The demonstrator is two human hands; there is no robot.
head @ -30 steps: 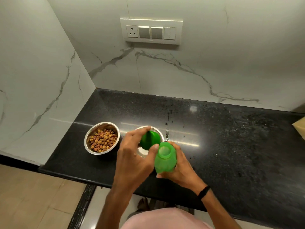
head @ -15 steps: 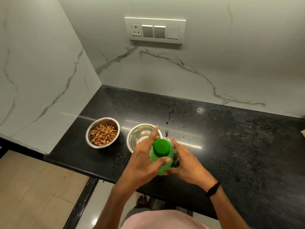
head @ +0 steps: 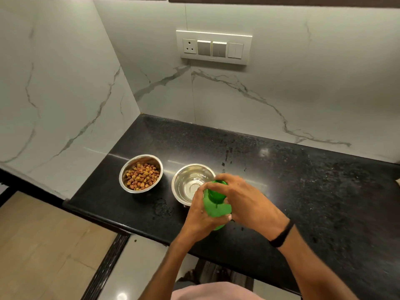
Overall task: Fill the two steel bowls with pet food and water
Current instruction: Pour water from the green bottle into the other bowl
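Two steel bowls stand on the black counter (head: 313, 191). The left bowl (head: 121, 177) holds brown kibble (head: 141, 176). The right bowl (head: 175, 185) shines inside and seems to hold clear water. Just in front of it, to the right, is a green plastic bottle (head: 217, 207), upright near the counter's front edge. My left hand (head: 198, 217) grips the bottle's body from the left. My right hand (head: 246, 202), with a black band on its wrist, curls over the green cap (head: 214, 192) from the right and hides most of it.
Marble walls close the counter at the back and left. A white switch panel (head: 214, 47) hangs on the back wall. Wet spots (head: 161, 207) lie on the counter in front of the bowls. Tiled floor (head: 43, 245) shows below the counter's front edge.
My left hand set the green cap on the bottle's open mouth, then shifted down to the body. My right hand moved up from the body onto the cap. The view tilted upward.
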